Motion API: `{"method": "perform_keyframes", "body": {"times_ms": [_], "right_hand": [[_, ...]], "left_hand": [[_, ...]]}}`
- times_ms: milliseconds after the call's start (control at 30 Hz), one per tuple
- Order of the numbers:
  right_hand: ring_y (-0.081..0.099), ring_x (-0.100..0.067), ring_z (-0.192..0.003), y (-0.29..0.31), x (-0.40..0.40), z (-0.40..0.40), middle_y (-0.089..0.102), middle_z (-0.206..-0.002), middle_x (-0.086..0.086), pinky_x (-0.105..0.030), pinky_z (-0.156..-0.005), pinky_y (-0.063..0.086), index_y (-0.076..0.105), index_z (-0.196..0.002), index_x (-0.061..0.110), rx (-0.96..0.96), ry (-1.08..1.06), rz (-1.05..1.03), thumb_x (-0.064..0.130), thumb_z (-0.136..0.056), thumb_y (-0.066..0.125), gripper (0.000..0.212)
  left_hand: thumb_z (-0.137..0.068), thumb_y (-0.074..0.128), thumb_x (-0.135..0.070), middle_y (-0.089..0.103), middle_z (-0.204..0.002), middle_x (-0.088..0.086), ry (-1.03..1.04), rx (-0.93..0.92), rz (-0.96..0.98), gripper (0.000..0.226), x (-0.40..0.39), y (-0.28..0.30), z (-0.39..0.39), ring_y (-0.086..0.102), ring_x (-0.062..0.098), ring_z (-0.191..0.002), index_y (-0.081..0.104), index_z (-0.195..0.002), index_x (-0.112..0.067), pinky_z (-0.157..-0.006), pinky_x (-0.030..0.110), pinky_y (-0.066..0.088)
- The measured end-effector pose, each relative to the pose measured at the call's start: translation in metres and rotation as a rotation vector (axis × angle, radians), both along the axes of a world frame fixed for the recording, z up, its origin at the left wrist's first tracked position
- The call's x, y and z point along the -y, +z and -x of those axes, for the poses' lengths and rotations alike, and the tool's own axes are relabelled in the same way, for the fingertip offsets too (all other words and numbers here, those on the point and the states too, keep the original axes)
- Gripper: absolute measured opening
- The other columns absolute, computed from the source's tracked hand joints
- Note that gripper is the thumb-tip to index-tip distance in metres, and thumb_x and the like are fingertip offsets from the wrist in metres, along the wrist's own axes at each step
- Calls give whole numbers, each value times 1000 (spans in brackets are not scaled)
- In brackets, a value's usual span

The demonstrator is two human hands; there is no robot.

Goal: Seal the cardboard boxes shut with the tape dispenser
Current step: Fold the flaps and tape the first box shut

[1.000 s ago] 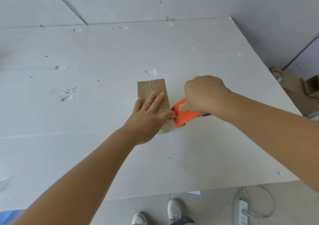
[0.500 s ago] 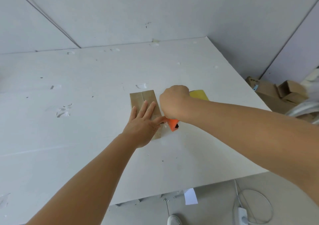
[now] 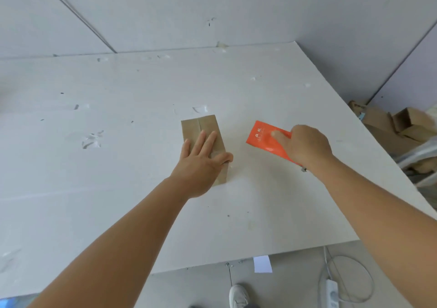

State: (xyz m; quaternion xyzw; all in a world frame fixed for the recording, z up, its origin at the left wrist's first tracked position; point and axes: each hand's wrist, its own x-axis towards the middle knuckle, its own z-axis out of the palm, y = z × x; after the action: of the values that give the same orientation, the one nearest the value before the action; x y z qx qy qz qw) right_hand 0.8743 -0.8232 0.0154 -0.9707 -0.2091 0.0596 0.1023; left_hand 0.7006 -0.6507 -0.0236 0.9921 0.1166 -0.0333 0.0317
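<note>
A small brown cardboard box (image 3: 201, 125) stands on the white table (image 3: 118, 189), its two top flaps closed with a seam down the middle. My left hand (image 3: 201, 158) lies flat on the box's near end, fingers straight, thumb over its right edge. My right hand (image 3: 307, 147) grips an orange tape dispenser (image 3: 262, 137) to the right of the box, a gap of table between them. The dispenser's flat orange side faces up; its tape roll and blade are hidden.
A heap of brown cardboard boxes (image 3: 390, 128) lies on the floor past the table's right edge. A white power strip with a looped cable (image 3: 331, 291) sits on the floor below the near edge, beside a shoe (image 3: 238, 296). Grey walls close in behind.
My right hand has pulled the orange dispenser away from the box's right near corner, out to the right, and turned it flat side up. My left hand stays pressed on the box.
</note>
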Motion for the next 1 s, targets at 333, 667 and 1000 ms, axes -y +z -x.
{"method": "perform_keyframes", "body": {"times_ms": [333,667,1000], "right_hand": [[55,-37,-108,-76,13,24,61,-115,-19,-42,-90,39,52,-109,2,44,61,10,37,-93,54,38],[61,-22,-103,-40,-39,95,67,-111,-8,-38,-91,48,62,-119,6,-173,283,-645,14,-92,57,28],[48,-20,-129,-58,-56,156,51,-142,-6,-14,-99,33,29,-149,11,-314,62,-710,1,-98,34,52]], "left_hand": [[-103,16,-37,-13,-160,4,13,-16,28,47,-2,0,3,-18,24,-145,4,-147,-47,-116,45,-3],[-96,49,-28,24,-154,5,48,287,277,32,-4,-5,6,2,24,-147,45,-124,-12,-117,37,6],[-88,59,-35,38,-124,-1,300,476,328,31,10,-12,9,27,23,-117,59,-119,-28,-106,28,19]]}}
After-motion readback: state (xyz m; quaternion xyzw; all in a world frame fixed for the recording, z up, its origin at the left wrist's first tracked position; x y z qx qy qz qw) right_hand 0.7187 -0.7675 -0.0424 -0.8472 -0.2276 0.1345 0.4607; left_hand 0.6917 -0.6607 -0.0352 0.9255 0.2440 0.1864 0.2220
